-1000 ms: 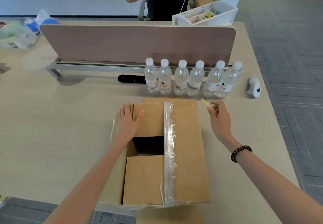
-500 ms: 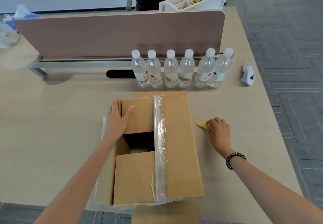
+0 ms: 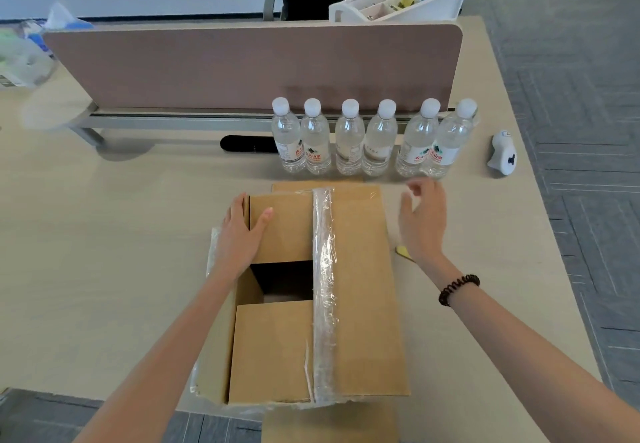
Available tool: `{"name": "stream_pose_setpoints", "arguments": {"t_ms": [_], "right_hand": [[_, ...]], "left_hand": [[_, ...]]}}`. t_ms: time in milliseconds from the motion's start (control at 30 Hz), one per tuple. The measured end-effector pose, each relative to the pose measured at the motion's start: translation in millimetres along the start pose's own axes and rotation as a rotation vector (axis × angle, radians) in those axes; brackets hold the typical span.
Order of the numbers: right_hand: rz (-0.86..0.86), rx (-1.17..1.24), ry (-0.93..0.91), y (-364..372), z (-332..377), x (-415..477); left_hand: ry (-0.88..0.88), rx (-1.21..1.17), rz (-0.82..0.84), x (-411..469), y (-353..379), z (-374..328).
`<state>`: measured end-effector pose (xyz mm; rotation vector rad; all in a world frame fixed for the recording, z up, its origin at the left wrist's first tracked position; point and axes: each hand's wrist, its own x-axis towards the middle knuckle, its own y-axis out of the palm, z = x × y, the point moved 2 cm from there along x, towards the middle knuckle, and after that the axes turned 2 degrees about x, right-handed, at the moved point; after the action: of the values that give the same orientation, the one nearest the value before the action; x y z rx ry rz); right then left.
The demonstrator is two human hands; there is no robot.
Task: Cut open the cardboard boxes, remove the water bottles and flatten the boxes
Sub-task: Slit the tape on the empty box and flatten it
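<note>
Head view shows six clear plastic water bottles (image 3: 367, 138) out, brown cardboard box (image 3: 360, 287) cut open, unflattened; left hand (image 3: 239, 238) presses flat-fingered, right hand (image 3: 420, 221) hovers spread, empty.

Bright, even light fills the room, and shadows on the worktop (image 3: 114, 235) are faint and soft. The right hand's fingers (image 3: 412, 190) are smeared with motion blur. Left of them, clear tape (image 3: 323, 262) glints. Far from the fingers, the edges bow and soften.
</note>
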<state>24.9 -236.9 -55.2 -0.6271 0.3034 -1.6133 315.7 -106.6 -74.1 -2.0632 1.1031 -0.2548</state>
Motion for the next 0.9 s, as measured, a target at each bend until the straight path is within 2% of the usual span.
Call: {"name": "stream_pose_setpoints", "arguments": {"t_ms": [67,133,200,267,333,433,800,900], "right_hand": [[0.119,-0.041,-0.077,12.0,50.0,-2.5],[0.315,-0.264,-0.123,29.6,81.0,-18.2],[0.472,-0.447,-0.160,49.4,87.0,-36.3],[0.545,-0.546,-0.183,64.0,80.8,-45.9],[0.567,-0.569,-0.155,71.0,79.9,-45.3],[0.564,-0.470,-0.082,73.7,87.1,-42.6],[0.524,-0.334,-0.062,67.6,91.1,-39.9],[0.494,-0.140,-0.003,57.0,101.0,-36.8]], "left_hand": [[-0.003,-0.011,0.002,-0.9,-1.1,-1.1],[-0.009,-0.017,0.001,-1.8,-1.8,-2.4],[-0.005,-0.014,-0.010,-2.9,-2.3,-4.2],[0.003,-0.001,-0.016,-3.8,-2.5,-6.1],[0.003,0.007,-0.013,-4.4,-3.1,-6.7],[-0.002,0.005,-0.011,-4.6,-3.8,-7.1],[-0.005,0.042,-0.006,-3.6,-4.3,-4.1],[0.004,0.045,-0.009,-3.9,-4.4,-5.0]]}}
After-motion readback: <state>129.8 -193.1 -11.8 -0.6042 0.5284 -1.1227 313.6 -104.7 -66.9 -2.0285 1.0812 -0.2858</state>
